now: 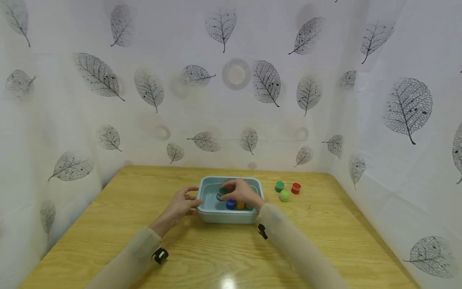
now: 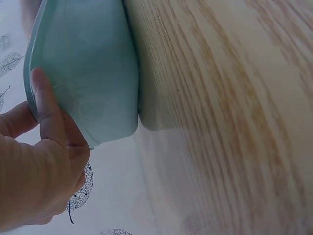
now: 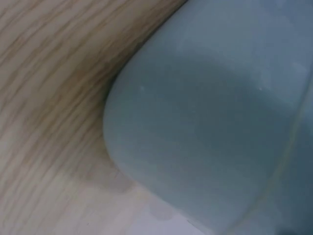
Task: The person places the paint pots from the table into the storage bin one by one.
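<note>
A pale blue plastic tub (image 1: 229, 219) stands on the wooden table. My left hand (image 1: 180, 206) grips its left rim; in the left wrist view, the fingers (image 2: 49, 112) pinch the tub's edge. Inside the tub, my right hand (image 1: 242, 192) holds a small clear paint pot with a dark green lid (image 1: 222, 192) between thumb and fingers. Below that hand lie a blue pot (image 1: 231, 204) and an orange pot (image 1: 240, 205), partly covered by it. The right wrist view has only the tub's outer wall (image 3: 186, 127), with the hand out of sight.
To the right of the tub stand three small pots on the table (image 1: 166, 237): a green one (image 1: 279, 186), a light green one (image 1: 284, 196) and a red one (image 1: 296, 188). A white curtain with leaf prints (image 1: 231, 116) encloses the table's back and sides.
</note>
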`<state>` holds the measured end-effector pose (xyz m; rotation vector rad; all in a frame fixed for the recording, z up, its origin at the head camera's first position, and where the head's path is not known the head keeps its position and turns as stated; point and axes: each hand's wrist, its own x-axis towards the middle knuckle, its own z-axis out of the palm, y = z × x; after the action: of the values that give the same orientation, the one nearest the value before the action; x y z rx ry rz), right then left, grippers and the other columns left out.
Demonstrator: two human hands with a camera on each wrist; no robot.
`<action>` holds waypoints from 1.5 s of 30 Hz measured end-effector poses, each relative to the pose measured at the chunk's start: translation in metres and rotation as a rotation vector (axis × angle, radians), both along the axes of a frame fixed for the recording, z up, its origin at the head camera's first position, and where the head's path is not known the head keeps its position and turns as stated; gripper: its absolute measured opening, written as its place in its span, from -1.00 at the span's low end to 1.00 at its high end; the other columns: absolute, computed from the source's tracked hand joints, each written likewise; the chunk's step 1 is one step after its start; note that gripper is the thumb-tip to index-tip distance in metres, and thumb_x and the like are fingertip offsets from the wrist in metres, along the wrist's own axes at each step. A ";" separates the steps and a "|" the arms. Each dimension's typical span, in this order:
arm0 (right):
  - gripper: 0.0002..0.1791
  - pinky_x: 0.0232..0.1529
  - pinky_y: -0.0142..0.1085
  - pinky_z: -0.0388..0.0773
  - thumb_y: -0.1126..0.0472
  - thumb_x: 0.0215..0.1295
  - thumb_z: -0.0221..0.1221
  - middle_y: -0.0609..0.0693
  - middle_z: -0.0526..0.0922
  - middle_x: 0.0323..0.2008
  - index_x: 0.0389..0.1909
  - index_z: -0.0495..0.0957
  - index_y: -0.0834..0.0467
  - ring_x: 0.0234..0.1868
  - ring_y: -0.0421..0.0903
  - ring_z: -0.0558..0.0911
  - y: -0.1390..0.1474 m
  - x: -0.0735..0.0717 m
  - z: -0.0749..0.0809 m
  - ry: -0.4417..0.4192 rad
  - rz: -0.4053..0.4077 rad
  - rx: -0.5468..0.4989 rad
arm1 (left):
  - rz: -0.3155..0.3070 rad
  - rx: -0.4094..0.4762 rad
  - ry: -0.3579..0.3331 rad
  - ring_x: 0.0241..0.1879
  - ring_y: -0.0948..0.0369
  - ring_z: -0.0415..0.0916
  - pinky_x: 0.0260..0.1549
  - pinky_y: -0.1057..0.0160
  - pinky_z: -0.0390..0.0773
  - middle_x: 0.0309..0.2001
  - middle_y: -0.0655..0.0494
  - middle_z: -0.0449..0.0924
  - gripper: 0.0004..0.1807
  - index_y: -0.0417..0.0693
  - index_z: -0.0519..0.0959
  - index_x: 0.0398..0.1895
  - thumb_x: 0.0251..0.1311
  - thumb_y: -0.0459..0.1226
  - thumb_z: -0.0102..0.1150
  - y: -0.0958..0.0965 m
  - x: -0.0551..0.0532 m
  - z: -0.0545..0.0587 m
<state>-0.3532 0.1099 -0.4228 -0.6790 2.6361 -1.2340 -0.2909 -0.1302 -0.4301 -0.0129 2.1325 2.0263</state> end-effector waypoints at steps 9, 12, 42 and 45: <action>-0.58 0.06 -0.14 0.63 0.15 0.07 0.45 0.00 0.70 -0.05 0.00 0.67 0.08 -0.02 -0.06 0.65 -0.011 -0.005 -0.006 -0.046 -0.051 0.011 | 0.000 -0.007 -0.008 -0.30 0.03 0.60 -0.31 0.13 0.76 -0.15 -0.13 0.42 -0.36 -0.20 0.27 0.36 0.21 -0.45 0.25 -0.002 0.003 0.001; -0.58 0.11 -0.11 0.61 0.18 0.06 0.46 0.03 0.70 -0.03 -0.01 0.67 0.10 0.01 -0.03 0.65 -0.013 -0.006 -0.005 -0.045 -0.061 0.029 | -0.004 -0.006 -0.005 -0.31 0.05 0.60 -0.32 0.15 0.75 -0.15 -0.13 0.42 -0.36 -0.18 0.27 0.37 0.22 -0.45 0.24 -0.002 0.003 0.000; -0.61 0.16 -0.12 0.59 0.21 0.05 0.46 0.02 0.72 -0.02 -0.04 0.70 0.11 0.04 -0.01 0.63 -0.016 -0.016 -0.009 0.019 -0.145 0.116 | -0.005 0.016 0.000 -0.23 0.04 0.62 -0.32 0.19 0.75 -0.18 -0.10 0.43 -0.33 -0.21 0.23 0.38 0.22 -0.48 0.23 -0.001 0.000 0.004; -0.61 0.17 -0.11 0.58 0.23 0.08 0.44 0.03 0.71 0.00 -0.02 0.69 0.12 0.06 0.00 0.63 -0.015 -0.016 -0.010 0.014 -0.137 0.110 | -0.009 0.012 0.002 -0.23 0.03 0.62 -0.31 0.17 0.75 -0.18 -0.11 0.43 -0.33 -0.23 0.22 0.38 0.22 -0.47 0.23 -0.001 0.001 0.003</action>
<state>-0.3688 0.0949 -0.4324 -0.4983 2.7785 -1.1096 -0.2898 -0.1309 -0.4270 0.0001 2.1172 2.0353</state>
